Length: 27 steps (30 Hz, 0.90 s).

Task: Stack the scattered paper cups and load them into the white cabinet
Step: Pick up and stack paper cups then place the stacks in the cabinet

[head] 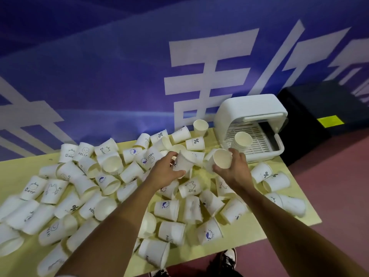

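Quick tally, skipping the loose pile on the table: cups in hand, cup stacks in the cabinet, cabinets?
Cups in hand: 2, left cup in left hand, right cup in right hand
Cabinet: 1
Stack in cabinet: 1
Total: 4

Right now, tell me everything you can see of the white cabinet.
The white cabinet is a rounded, plastic-looking box at the far right corner of the table, by the blue wall. Its front stands open, showing a slatted white tray. Nested paper cups stand mouth up on the tray.
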{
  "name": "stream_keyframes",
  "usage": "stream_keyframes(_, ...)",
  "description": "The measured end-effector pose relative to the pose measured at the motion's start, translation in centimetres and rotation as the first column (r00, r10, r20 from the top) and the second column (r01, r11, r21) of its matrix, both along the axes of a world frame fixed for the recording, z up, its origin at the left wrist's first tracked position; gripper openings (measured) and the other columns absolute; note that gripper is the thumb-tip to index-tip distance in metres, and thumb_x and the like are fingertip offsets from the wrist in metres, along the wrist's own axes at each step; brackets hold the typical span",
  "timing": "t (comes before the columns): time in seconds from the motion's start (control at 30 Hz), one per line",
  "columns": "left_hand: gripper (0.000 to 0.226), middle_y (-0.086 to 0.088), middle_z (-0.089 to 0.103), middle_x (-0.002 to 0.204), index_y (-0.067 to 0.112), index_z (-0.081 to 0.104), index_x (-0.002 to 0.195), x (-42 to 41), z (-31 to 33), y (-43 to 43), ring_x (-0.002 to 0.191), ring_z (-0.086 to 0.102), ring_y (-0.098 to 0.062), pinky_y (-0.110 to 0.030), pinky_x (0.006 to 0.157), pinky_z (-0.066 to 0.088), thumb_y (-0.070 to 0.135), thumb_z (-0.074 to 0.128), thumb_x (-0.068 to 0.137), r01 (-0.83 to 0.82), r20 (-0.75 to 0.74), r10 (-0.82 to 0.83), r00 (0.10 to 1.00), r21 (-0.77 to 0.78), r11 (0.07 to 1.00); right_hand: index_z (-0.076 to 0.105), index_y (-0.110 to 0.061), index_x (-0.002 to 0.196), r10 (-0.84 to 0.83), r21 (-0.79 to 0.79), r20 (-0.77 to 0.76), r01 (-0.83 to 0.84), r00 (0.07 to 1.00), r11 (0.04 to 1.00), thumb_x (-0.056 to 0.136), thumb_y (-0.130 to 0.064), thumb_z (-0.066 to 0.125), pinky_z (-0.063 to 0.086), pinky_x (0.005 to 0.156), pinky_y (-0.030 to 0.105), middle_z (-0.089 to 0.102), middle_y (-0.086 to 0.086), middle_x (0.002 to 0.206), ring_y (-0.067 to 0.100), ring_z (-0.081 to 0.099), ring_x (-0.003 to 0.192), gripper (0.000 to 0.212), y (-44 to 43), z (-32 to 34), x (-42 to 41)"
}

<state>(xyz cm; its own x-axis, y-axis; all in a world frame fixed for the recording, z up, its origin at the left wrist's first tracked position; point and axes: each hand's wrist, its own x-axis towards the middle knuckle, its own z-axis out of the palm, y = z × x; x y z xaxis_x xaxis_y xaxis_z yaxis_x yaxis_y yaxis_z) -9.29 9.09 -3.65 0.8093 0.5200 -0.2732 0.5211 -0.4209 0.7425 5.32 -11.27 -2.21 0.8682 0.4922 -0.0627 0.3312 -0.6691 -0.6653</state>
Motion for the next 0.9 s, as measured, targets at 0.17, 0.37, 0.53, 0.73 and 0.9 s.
stream_keyframes(0.17,0.068,0.005,0.061,0.118,0.022,0.045,0.134,4.4,0.6,-2.9,0.103,0.06,-0.017,-0.035,0.09,0.051,0.039,0.08,0.078,-0.054,-0.021,0.055,0.998,0.022,0.998,0.047,-0.015,0.131,-0.037,0.091,0.055,0.032,0.998,0.995,0.071,-0.045,0.08,0.046,0.081,0.035,0.041,-0.003,0.113,0.023,0.051,0.106,0.075,-2.0,0.6,5.7)
stream_keyframes(0.37,0.06,0.004,0.061,0.122,0.019,0.052,0.13,9.9,0.9,-6.7,0.105,0.059,-0.016,-0.032,0.091,0.048,0.036,0.08,0.08,-0.117,-0.026,0.117,0.993,0.017,0.993,0.045,-0.022,0.128,0.006,0.173,0.126,-0.028,0.992,0.984,0.073,-0.044,0.079,0.048,0.084,0.038,0.051,-0.001,0.12,0.02,0.051,0.11,0.068,-4.2,0.8,12.9)
stream_keyframes(0.53,0.063,0.006,0.061,0.123,0.02,0.053,0.131,12.6,0.6,-8.7,0.109,0.058,-0.015,-0.025,0.088,0.044,0.036,0.082,0.078,-0.124,-0.045,0.125,0.991,0.019,0.992,0.044,-0.023,0.131,0.035,0.104,0.101,-0.046,0.994,0.993,0.072,-0.04,0.079,0.046,0.085,0.035,0.051,-0.001,0.125,0.02,0.051,0.114,0.07,-4.3,0.1,16.6)
stream_keyframes(0.73,0.064,0.006,0.062,0.12,0.025,0.052,0.133,14.3,-0.1,-8.6,0.106,0.058,-0.014,-0.029,0.092,0.047,0.037,0.081,0.077,-0.124,-0.094,0.127,0.987,0.036,0.992,0.042,-0.019,0.136,0.065,-0.006,0.089,-0.064,0.994,0.998,0.072,-0.035,0.08,0.045,0.089,0.035,0.051,0.003,0.129,0.025,0.052,0.116,0.076,-3.6,-2.1,17.8)
stream_keyframes(0.9,0.063,0.006,0.063,0.122,0.026,0.052,0.133,14.6,-0.9,-8.5,0.108,0.058,-0.012,-0.027,0.091,0.046,0.039,0.08,0.078,-0.124,-0.094,0.125,0.988,0.023,0.992,0.034,-0.015,0.146,0.093,-0.084,0.068,-0.088,0.993,0.993,0.076,-0.043,0.077,0.049,0.096,0.043,0.046,0.008,0.136,0.029,0.052,0.118,0.088,-3.6,-3.3,17.8)
